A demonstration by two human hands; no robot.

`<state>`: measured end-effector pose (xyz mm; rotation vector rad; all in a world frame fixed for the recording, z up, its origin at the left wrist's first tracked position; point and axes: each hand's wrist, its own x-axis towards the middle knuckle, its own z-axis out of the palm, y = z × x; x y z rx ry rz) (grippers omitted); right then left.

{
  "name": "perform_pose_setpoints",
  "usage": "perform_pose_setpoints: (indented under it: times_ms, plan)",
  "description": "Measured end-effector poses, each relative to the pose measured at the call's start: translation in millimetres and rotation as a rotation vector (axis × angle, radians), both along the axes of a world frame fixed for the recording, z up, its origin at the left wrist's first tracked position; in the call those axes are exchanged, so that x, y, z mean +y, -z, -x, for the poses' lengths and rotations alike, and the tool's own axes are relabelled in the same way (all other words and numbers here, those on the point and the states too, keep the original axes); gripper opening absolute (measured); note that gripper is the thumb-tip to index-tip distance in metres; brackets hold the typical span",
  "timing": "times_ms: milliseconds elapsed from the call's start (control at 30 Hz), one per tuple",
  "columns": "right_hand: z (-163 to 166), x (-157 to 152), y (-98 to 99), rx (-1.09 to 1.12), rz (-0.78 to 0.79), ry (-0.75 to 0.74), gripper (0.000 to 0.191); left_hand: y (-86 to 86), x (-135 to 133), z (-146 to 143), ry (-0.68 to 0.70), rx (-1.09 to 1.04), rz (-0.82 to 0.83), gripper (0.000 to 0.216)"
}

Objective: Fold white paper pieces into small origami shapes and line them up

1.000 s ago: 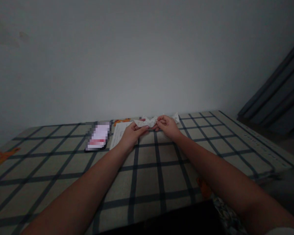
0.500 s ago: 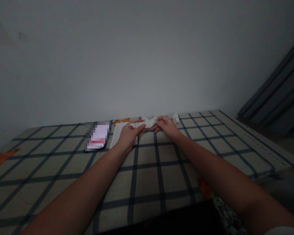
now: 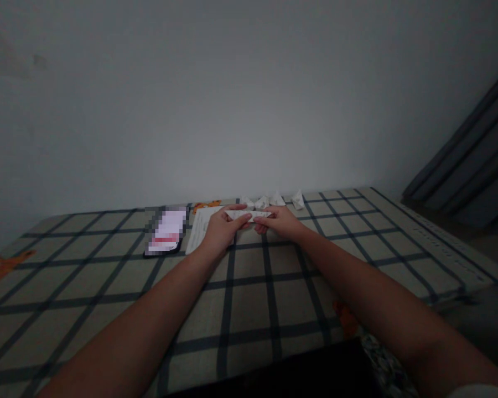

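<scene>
Between my two hands is a narrow strip of folded white paper [image 3: 249, 214] with faint print on it. My left hand [image 3: 221, 229] pinches its left part, thumb on the near side. The right part is gripped by the thumb and fingers of my right hand [image 3: 283, 222]. Both thumbs nearly meet at the middle of the strip. Just behind, several small folded white paper pieces [image 3: 277, 199] stand in a loose row. A printed white sheet [image 3: 198, 229] lies partly under my left hand and wrist.
A phone [image 3: 166, 229] with a lit, blurred screen lies left of the printed sheet. The checked cloth [image 3: 249, 309] covers the surface and has orange animal figures on it. A plain wall [image 3: 249, 99] rises behind; a dark curtain [image 3: 473, 143] hangs at the right.
My right hand has shifted slightly nearer me, its thumb now lying along the paper. The paper has turned to show a narrow flat face, and the pieces behind are less covered.
</scene>
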<state>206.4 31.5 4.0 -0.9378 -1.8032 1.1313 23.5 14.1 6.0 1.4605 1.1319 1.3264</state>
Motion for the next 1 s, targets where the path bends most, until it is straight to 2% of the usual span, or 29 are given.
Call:
perform_pose_setpoints:
  times_ms: [133,233,333,467,667,800,1000]
  plan:
    - [-0.8,-0.6,-2.7,0.016,0.016,-0.013,0.030,4.2,2.6,0.0,0.065,-0.054,-0.005,0.051]
    - [-2.1,0.4,-3.2,0.036,0.030,-0.020,0.032,8.8,5.4,-0.2,0.150,-0.088,0.047,0.041]
    - [-2.6,3.1,-0.3,0.047,0.036,-0.046,0.033,9.7,6.3,0.5,0.111,-0.034,0.092,0.036]
    - [-2.1,5.8,4.2,0.029,0.027,-0.031,0.031,6.8,4.8,2.2,0.064,0.002,0.066,0.035]
    - [-3.9,-0.4,-3.2,-0.158,-0.060,-0.032,0.031,10.5,6.3,4.9,-0.009,0.126,0.036,0.037]
    - [-5.3,-4.0,-7.4,-0.217,-0.132,-0.050,0.032,11.4,7.1,3.7,0.041,0.080,0.062,0.036]
    - [-3.6,-3.1,-4.8,-0.127,-0.104,-0.014,0.032,8.2,4.7,-0.4,0.128,-0.063,0.096,0.037]
